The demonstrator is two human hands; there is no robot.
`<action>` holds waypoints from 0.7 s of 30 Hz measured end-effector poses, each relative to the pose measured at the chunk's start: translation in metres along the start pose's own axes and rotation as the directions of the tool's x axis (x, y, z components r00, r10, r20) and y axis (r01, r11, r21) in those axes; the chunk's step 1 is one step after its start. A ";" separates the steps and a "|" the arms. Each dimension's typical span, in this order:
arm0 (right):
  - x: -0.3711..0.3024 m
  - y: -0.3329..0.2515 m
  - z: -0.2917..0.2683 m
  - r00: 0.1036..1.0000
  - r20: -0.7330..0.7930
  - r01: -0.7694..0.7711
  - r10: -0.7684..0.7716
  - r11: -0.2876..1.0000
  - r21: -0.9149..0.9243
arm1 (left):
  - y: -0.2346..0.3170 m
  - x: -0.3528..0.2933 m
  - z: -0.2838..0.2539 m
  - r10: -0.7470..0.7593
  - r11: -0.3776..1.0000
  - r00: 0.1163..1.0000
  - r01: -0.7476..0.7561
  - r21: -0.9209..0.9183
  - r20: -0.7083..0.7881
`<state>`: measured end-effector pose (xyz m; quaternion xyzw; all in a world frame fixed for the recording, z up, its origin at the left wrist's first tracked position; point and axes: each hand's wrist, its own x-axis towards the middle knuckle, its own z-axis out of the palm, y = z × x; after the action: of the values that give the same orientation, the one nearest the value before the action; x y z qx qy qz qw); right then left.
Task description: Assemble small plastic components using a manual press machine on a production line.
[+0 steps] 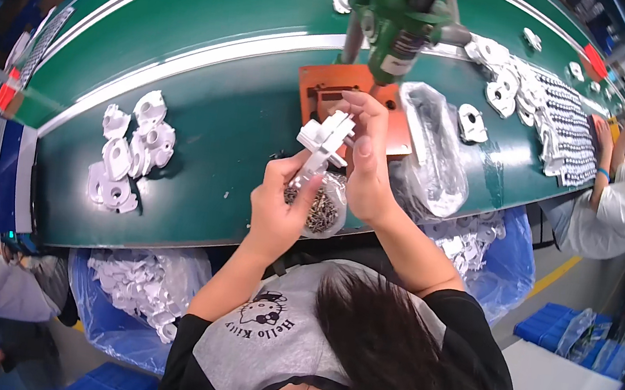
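Observation:
A white plastic housing part (325, 140), with stepped blocks on top, is held tilted above the front of the bench. My left hand (284, 201) is closed, pinching the lower end of it between thumb and fingers. Right beside the part is my right hand (370, 167), its fingers curved and thumb apart from the index finger. Whether its lower fingers touch the part is hidden. Under my hands sits a clear bag of small metal screws or pins (322, 214). Just beyond them is an orange plate (320, 78) beneath a green press (400, 41).
Several loose white parts (118, 158) lie on the left of the green bench (209, 173). A clear plastic bag (435, 152) and a single part (472, 124) are to the right, before stacked parts (567, 122). Blue-lined bins (95, 316) stand below. Co-workers (610, 210) sit at both sides.

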<state>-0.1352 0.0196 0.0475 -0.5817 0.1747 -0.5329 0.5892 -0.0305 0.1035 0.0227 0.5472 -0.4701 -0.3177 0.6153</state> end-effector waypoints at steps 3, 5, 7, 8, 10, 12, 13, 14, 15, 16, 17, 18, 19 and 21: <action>0.006 0.001 -0.027 0.985 0.002 0.172 -0.173 0.976 -0.135 | -0.003 0.029 -0.008 0.448 0.779 0.872 -0.488 0.392 0.197; 0.008 -0.013 -0.056 0.963 -0.262 -0.035 -0.060 0.938 -0.346 | 0.004 0.050 -0.005 0.508 0.710 0.829 -0.557 0.431 0.234; 0.008 -0.008 -0.118 0.948 -0.267 -0.107 -0.175 0.613 -0.783 | 0.007 0.074 -0.001 0.569 0.436 0.698 -0.705 0.560 0.435; 0.008 -0.009 -0.137 0.951 -0.291 -0.204 -0.101 0.500 -0.842 | 0.003 0.084 0.002 0.544 0.351 0.680 -0.716 0.603 0.491; 0.000 -0.006 -0.162 0.958 -0.279 -0.280 0.064 0.410 -0.868 | -0.008 0.100 0.009 0.526 0.310 0.652 -0.745 0.591 0.547; -0.005 0.002 -0.171 0.934 -0.274 -0.337 0.230 0.308 -0.890 | -0.018 0.110 0.017 0.471 0.284 0.638 -0.764 0.580 0.610; -0.008 0.006 -0.173 0.922 -0.185 -0.301 0.341 0.327 -0.896 | -0.021 0.109 0.020 0.471 0.283 0.637 -0.764 0.579 0.610; -0.011 0.008 -0.174 0.891 -0.091 -0.266 0.445 0.350 -0.898 | -0.022 0.108 0.023 0.466 0.319 0.647 -0.759 0.567 0.604; -0.013 0.009 -0.174 0.890 -0.091 -0.268 0.446 0.352 -0.897 | -0.022 0.108 0.024 0.458 0.354 0.657 -0.753 0.555 0.599; -0.016 0.009 -0.173 0.887 -0.083 -0.275 0.455 0.375 -0.885 | -0.022 0.108 0.024 0.456 0.353 0.657 -0.753 0.556 0.601; -0.017 0.010 -0.172 0.883 -0.073 -0.281 0.464 0.398 -0.873 | -0.022 0.110 0.024 0.464 0.370 0.654 -0.756 0.540 0.597; -0.018 0.011 -0.173 0.882 -0.073 -0.282 0.466 0.398 -0.873 | -0.022 0.110 0.024 0.473 0.388 0.652 -0.758 0.524 0.593; -0.019 0.012 -0.174 0.891 -0.051 -0.252 0.451 0.398 -0.882 | -0.024 0.110 0.022 0.471 0.389 0.654 -0.757 0.525 0.592; -0.020 0.014 -0.174 0.906 -0.005 -0.189 0.422 0.395 -0.899 | -0.027 0.110 0.017 0.447 0.348 0.639 -0.769 0.537 0.626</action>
<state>-0.2801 -0.0541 -0.0186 -0.8144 0.4617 -0.1761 0.3041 -0.0040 -0.0077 0.0208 0.4604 -0.8352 0.0770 0.2907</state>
